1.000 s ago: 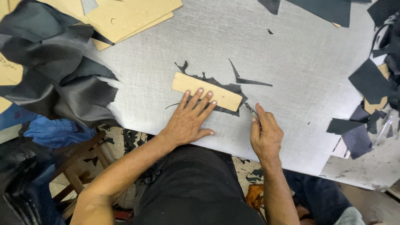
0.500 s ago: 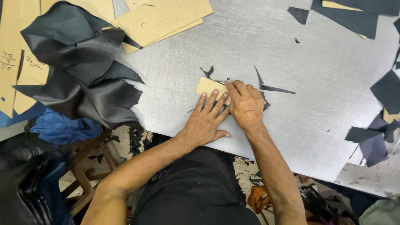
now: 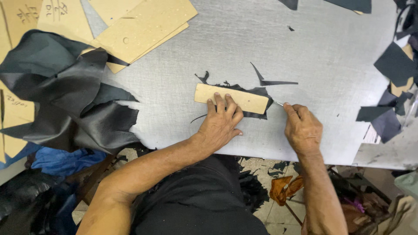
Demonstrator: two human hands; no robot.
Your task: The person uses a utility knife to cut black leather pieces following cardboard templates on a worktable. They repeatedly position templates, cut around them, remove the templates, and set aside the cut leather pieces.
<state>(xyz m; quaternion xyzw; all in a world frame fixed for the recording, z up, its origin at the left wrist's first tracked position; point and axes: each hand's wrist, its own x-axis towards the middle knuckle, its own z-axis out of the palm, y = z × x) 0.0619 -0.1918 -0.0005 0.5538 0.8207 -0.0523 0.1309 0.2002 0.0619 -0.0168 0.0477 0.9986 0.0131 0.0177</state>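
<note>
Cutting dark leather around a cardboard pattern on the grey table [image 3: 305,39].

The left hand [image 3: 221,124] lies flat, fingers spread, pressing the one small cardboard pattern [image 3: 230,98] onto a dark leather piece [image 3: 260,92] near the table's front edge; the right hand [image 3: 301,128] is closed around a thin knife [image 3: 278,103], its tip at the pattern's right end. To do this well, I judge the pressing hand should keep firm, even weight so nothing slips, fingertips back from the edge, and the blade should ride against the cardboard. Counted: one knife, one pattern in use, several larger cardboard sheets [image 3: 139,30] at the far left (overlapping, so no exact count), one big heap of dark leather [image 3: 65,95] and many offcuts [image 3: 394,65] at right.
</note>
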